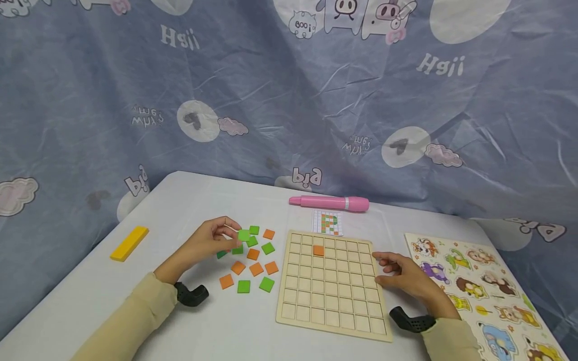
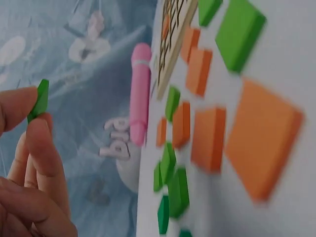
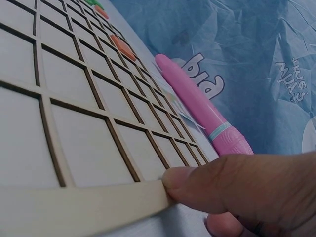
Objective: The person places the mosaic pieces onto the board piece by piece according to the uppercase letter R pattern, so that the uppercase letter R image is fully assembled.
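Between thumb and fingertip, my left hand (image 1: 211,237) pinches a light green square tile (image 1: 244,235), raised above a scatter of tiles. In the left wrist view the held tile (image 2: 41,100) is seen nearly edge-on. My right hand (image 1: 404,277) holds the right edge of a wooden grid board (image 1: 334,336), its thumb (image 3: 197,185) on the rim. Part of that grip is hidden under the thumb. One orange tile (image 1: 318,250) lies in a square near the board's far left. Several loose orange tiles (image 1: 256,269) and green tiles (image 1: 244,286) lie left of the board.
Behind the board lie a small pattern card (image 1: 328,222) and a pink marker-shaped stick (image 1: 329,202). A yellow block (image 1: 129,243) is at the far left. On the right lies an animal puzzle board (image 1: 489,296), partly under the right forearm. A blue printed curtain (image 1: 271,100) hangs behind.
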Tool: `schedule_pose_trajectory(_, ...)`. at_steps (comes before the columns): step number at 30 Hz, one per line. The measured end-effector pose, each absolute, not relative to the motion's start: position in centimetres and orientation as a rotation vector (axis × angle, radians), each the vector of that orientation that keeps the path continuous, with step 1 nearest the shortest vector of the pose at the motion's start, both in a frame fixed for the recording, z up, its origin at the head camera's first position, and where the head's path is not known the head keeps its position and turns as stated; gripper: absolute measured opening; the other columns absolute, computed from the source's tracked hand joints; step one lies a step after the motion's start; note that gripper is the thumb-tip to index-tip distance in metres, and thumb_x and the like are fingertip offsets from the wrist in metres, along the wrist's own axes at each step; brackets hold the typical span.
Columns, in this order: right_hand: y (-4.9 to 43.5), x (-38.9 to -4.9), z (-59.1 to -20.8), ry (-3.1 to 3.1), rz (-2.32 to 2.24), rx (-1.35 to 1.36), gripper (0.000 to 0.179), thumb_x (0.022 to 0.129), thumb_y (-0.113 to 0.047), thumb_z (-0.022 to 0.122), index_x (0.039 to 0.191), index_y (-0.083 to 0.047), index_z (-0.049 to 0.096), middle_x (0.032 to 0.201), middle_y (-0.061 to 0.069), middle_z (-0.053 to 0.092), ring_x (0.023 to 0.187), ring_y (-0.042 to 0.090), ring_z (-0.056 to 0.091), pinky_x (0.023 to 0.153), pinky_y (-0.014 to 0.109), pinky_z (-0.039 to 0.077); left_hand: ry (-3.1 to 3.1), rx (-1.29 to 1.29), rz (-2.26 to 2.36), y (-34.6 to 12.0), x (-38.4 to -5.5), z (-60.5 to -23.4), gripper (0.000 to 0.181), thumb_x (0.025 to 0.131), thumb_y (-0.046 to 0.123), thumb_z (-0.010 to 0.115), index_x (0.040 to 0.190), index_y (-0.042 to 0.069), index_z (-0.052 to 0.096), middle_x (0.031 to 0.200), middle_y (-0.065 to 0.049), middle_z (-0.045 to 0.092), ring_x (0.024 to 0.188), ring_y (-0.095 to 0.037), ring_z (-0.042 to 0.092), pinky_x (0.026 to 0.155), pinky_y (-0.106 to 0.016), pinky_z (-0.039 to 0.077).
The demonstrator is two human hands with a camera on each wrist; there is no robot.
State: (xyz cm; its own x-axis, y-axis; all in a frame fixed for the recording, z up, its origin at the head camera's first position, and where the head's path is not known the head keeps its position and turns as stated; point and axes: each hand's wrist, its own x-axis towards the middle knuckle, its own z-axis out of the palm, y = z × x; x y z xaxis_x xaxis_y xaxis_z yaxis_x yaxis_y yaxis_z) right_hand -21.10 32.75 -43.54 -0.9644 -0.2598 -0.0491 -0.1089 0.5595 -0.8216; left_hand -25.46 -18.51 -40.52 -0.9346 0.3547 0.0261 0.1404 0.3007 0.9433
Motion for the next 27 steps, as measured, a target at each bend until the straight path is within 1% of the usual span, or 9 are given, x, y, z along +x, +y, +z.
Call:
schedule_pose_trajectory(1, 32.7, -21.1, -43.5, 2.626, -1.366, -0.315, 0.064, 0.092, 0.001, 0.082, 0.147, 0.016, 0.053, 0.122, 0.018, 0.060, 0.099, 0.018, 0.052, 0.081, 0.027, 0.048, 2.371, 0.464, 1.701, -17.9, -25.4, -40.4, 0.040, 0.093, 0.010, 0.081, 0.126, -0.004, 0.064, 0.100, -0.005, 0.073, 0.067, -0.021, 0.063, 0.063, -0.028, 0.051)
schedule_pose_trajectory(4, 32.7, -21.1, -43.6, 2.627, -1.365, -0.314, 0.064, 0.092, 0.001, 0.082, 0.147, 0.016, 0.053, 0.122, 0.018, 0.060, 0.099, 0.018, 0.052, 0.081, 0.027, 0.048, 2.356, 0.476, 1.722, -16.1, -25.3, -40.1, 0.038, 0.093, 0.011, 0.081, 0.126, -0.003, 0.065, 0.100, -0.005, 0.074, 0.066, -0.021, 0.062, 0.064, -0.026, 0.050)
schedule_pose_trajectory(8, 32.7, -21.1, -43.5, 2.631, -1.361, -0.306, 0.064, 0.092, 0.000, 0.082, 0.147, 0.016, 0.053, 0.123, 0.018, 0.060, 0.099, 0.019, 0.052, 0.081, 0.027, 0.048, 2.335, 0.464, 1.739, -13.8, -25.3, -40.0, 0.037, 0.093, 0.013, 0.082, 0.125, 0.001, 0.067, 0.102, -0.005, 0.075, 0.075, -0.028, 0.068, 0.072, -0.031, 0.054)
schedule_pose_trajectory(10, 32.7, -21.1, -43.5, 2.634, -1.360, -0.304, 0.064, 0.092, 0.000, 0.082, 0.147, 0.016, 0.053, 0.123, 0.018, 0.060, 0.099, 0.019, 0.052, 0.081, 0.027, 0.048, 2.330, 0.448, 1.740, -12.7, -25.4, -40.1, 0.037, 0.093, 0.015, 0.083, 0.125, 0.003, 0.068, 0.102, -0.004, 0.075, 0.077, -0.027, 0.068, 0.073, -0.032, 0.053)
schedule_pose_trajectory(14, 32.7, -21.1, -43.5, 2.635, -1.359, -0.308, 0.064, 0.092, 0.001, 0.082, 0.147, 0.016, 0.053, 0.123, 0.018, 0.060, 0.099, 0.019, 0.052, 0.081, 0.027, 0.048, 2.299, 0.440, 1.763, -10.8, -25.6, -40.4, 0.037, 0.092, 0.016, 0.083, 0.124, 0.004, 0.069, 0.102, -0.003, 0.075, 0.074, -0.022, 0.062, 0.067, -0.029, 0.049)
schedule_pose_trajectory(17, 32.7, -21.1, -43.5, 2.638, -1.356, -0.310, 0.064, 0.092, 0.001, 0.082, 0.147, 0.016, 0.053, 0.122, 0.018, 0.060, 0.099, 0.018, 0.052, 0.080, 0.027, 0.048, 2.283, 0.431, 1.766, -9.5, -25.7, -40.4, 0.038, 0.092, 0.016, 0.083, 0.125, 0.003, 0.069, 0.101, -0.004, 0.075, 0.077, -0.021, 0.066, 0.066, -0.028, 0.048)
schedule_pose_trajectory(22, 32.7, -21.1, -43.5, 2.640, -1.361, -0.314, 0.064, 0.091, 0.001, 0.082, 0.146, 0.016, 0.053, 0.121, 0.017, 0.060, 0.098, 0.018, 0.052, 0.080, 0.027, 0.047, 2.286, 0.406, 1.758, -7.5, -26.0, -40.4, 0.036, 0.092, 0.017, 0.084, 0.124, 0.006, 0.070, 0.100, -0.003, 0.077, 0.088, -0.031, 0.074, 0.074, -0.029, 0.051)
schedule_pose_trajectory(24, 32.6, -21.0, -43.5, 2.639, -1.363, -0.316, 0.064, 0.091, 0.001, 0.082, 0.146, 0.016, 0.053, 0.121, 0.017, 0.060, 0.097, 0.018, 0.052, 0.080, 0.027, 0.047, 2.271, 0.397, 1.774, -6.9, -26.1, -40.5, 0.036, 0.092, 0.016, 0.084, 0.123, 0.006, 0.071, 0.099, -0.002, 0.077, 0.090, -0.034, 0.075, 0.071, -0.029, 0.048)
schedule_pose_trajectory(27, 32.6, -21.0, -43.5, 2.647, -1.357, -0.311, 0.064, 0.091, 0.001, 0.083, 0.146, 0.016, 0.054, 0.120, 0.017, 0.060, 0.097, 0.018, 0.052, 0.079, 0.027, 0.048, 2.243, 0.384, 1.788, -6.0, -26.3, -40.5, 0.036, 0.092, 0.017, 0.084, 0.123, 0.007, 0.071, 0.098, -0.001, 0.077, 0.089, -0.034, 0.075, 0.066, -0.028, 0.044)
